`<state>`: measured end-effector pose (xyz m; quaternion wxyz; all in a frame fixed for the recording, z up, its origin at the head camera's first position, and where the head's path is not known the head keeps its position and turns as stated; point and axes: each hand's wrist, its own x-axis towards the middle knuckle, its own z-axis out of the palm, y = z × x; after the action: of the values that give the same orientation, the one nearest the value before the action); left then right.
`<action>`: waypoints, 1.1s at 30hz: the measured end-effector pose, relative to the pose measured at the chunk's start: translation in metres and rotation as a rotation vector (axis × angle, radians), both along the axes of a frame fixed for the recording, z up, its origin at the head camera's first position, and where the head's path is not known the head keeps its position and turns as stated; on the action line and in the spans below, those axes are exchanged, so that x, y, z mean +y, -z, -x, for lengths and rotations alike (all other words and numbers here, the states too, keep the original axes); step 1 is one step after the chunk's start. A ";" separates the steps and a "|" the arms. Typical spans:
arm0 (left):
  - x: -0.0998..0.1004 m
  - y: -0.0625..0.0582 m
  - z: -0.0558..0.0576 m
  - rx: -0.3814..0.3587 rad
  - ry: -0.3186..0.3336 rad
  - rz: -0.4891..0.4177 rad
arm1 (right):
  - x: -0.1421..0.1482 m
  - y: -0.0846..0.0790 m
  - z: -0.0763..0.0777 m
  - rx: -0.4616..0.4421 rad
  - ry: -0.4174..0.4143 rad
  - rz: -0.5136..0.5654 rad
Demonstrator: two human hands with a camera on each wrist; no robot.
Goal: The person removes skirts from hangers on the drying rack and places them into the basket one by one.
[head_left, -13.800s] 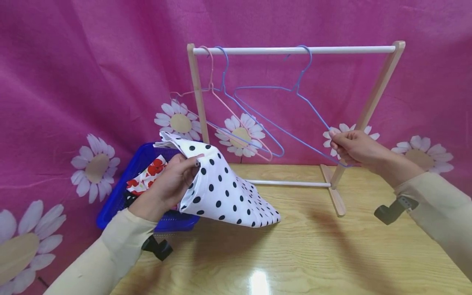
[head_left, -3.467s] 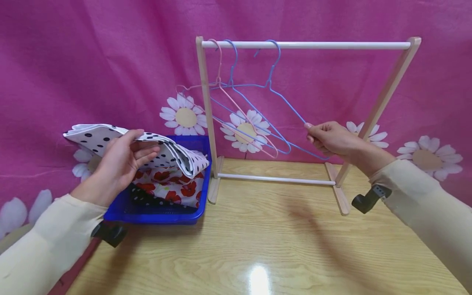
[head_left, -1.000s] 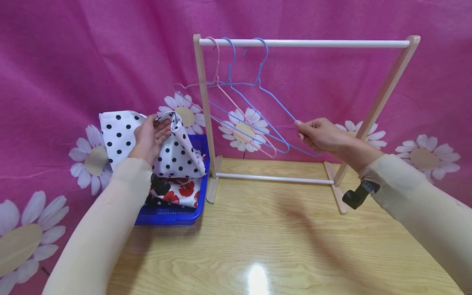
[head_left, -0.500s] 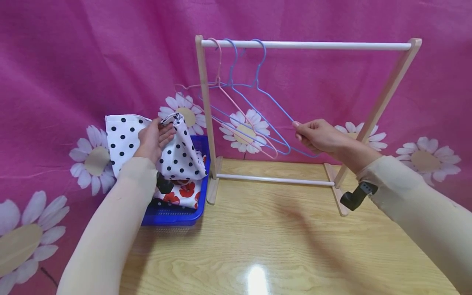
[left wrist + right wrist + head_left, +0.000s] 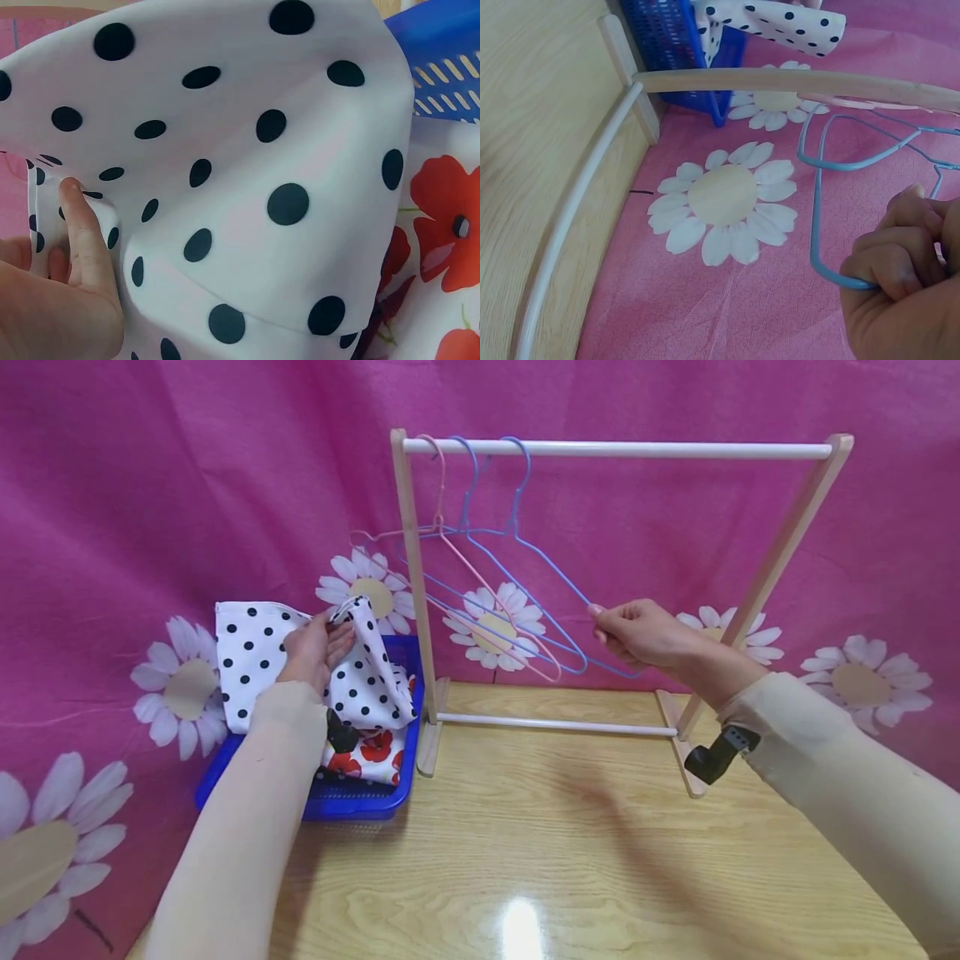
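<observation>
My left hand [image 5: 309, 647] holds a folded white cloth with black polka dots [image 5: 251, 656] above the blue basket [image 5: 352, 806]. The cloth hangs down on both sides of the hand and hides part of the basket. In the left wrist view the dotted fabric [image 5: 247, 150] fills most of the picture, beside the fingers. Under it lies a white cloth with red flowers [image 5: 375, 756]. My right hand [image 5: 645, 631] pinches the lower right end of a blue wire hanger [image 5: 555, 570], whose hook is on the rack's rail. The right wrist view shows its fingers curled round the wire.
A wooden rack [image 5: 411, 568] with a white top rail [image 5: 660, 449] stands on the wood-grain table [image 5: 525, 835]. A pink hanger [image 5: 472, 572] and another blue hanger [image 5: 501, 562] hang at the rail's left end. A magenta curtain with daisies is behind.
The dotted cloth has gone from in front of the rack to over the basket, lately sinking slightly. The held blue hanger has slid left along the rail, the right hand moving with it.
</observation>
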<state>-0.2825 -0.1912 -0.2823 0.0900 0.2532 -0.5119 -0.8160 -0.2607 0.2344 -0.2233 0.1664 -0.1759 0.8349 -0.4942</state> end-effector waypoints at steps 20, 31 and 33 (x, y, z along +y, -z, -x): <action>0.001 0.026 0.007 -0.093 0.299 0.351 | -0.007 -0.002 0.001 -0.018 0.003 0.009; 0.007 0.022 -0.010 -0.179 0.466 1.153 | -0.006 -0.001 0.000 -0.024 0.005 0.006; 0.008 0.019 -0.016 -0.262 0.523 1.312 | -0.005 -0.001 0.000 -0.020 0.002 0.005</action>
<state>-0.2662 -0.1829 -0.3015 -0.0370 0.1120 -0.9473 -0.2978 -0.2604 0.2292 -0.2226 0.1740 -0.1704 0.8323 -0.4980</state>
